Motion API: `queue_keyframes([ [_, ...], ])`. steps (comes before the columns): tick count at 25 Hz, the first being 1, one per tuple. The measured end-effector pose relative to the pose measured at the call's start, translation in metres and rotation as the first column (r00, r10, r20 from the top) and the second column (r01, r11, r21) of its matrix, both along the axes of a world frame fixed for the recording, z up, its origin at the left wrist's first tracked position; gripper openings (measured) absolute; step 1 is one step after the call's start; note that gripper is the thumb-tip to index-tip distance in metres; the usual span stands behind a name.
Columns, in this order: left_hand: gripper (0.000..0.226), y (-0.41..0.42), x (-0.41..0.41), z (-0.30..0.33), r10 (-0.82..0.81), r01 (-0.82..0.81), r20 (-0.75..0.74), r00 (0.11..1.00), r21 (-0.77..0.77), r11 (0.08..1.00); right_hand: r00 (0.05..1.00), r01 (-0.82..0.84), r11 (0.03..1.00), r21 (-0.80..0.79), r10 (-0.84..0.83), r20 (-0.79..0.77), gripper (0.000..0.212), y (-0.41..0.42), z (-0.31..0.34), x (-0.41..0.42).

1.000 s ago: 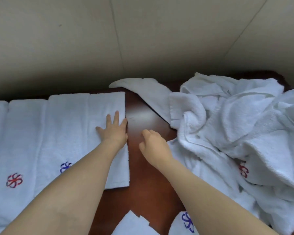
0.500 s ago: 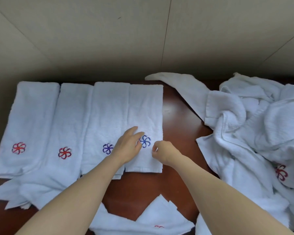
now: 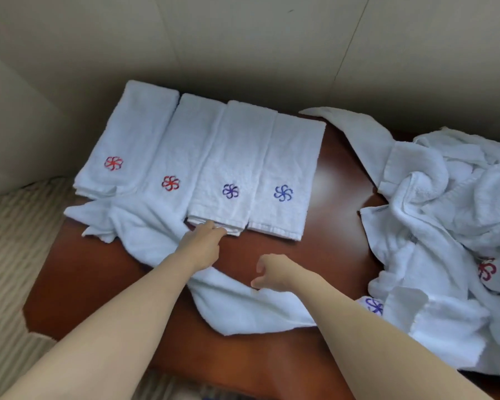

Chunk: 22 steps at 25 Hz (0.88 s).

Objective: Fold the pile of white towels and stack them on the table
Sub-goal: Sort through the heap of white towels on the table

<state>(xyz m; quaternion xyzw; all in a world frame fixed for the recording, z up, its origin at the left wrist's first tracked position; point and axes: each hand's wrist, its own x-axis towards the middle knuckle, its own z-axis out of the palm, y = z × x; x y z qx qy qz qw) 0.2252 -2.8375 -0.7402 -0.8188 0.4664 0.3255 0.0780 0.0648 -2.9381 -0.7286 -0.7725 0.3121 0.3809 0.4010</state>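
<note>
— Four folded towels lie side by side in the upper middle of the frame, on the brown table (image 3: pixel 324 203). Two have red flowers (image 3: pixel 113 163), two have blue flowers (image 3: pixel 230 191).

— Where are the hands?

— The left hand (image 3: pixel 204 245) is at the near edge of the third folded towel (image 3: pixel 231 168). Its fingers curl onto that edge and touch it. I cannot tell if they pinch it.

— And the other one?

— The right hand (image 3: pixel 272 271) hangs over the table, lower middle. Its fingers are loosely curled and hold nothing.

— Any more towels?

— A loose towel (image 3: pixel 243 307) lies flat under both arms. A big messy pile (image 3: pixel 451 215) sits at the right. Pale wall (image 3: pixel 243 53) is behind.
</note>
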Motion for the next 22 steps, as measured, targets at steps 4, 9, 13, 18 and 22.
queue_keyframes([
  [4,0.048,0.049,0.026,-0.001,-0.011,-0.009,0.09,0.996,0.218,0.976,1.0,-0.031,0.999,0.014,0.031,0.001,0.052,0.052,-0.008,0.013],
  [9,0.033,0.07,0.043,-0.008,0.176,-0.181,0.052,0.983,0.115,0.977,0.999,-0.003,0.996,-0.093,-0.002,-0.049,0.031,0.086,-0.019,0.046],
  [13,0.009,0.075,0.053,0.006,0.168,-0.169,-0.069,0.983,-0.009,0.986,0.999,-0.02,0.963,-0.27,0.03,0.032,0.009,0.105,-0.002,0.064],
  [18,0.026,0.034,0.061,0.088,0.404,-0.564,-0.48,0.778,-0.253,0.786,0.833,0.458,0.887,-0.065,-0.403,0.379,0.049,0.066,0.053,0.064],
  [22,0.024,-0.03,0.023,0.175,0.23,-0.556,-0.672,0.704,-0.321,0.767,0.652,0.61,0.778,0.151,-0.601,0.462,0.051,0.025,0.127,0.033],
])
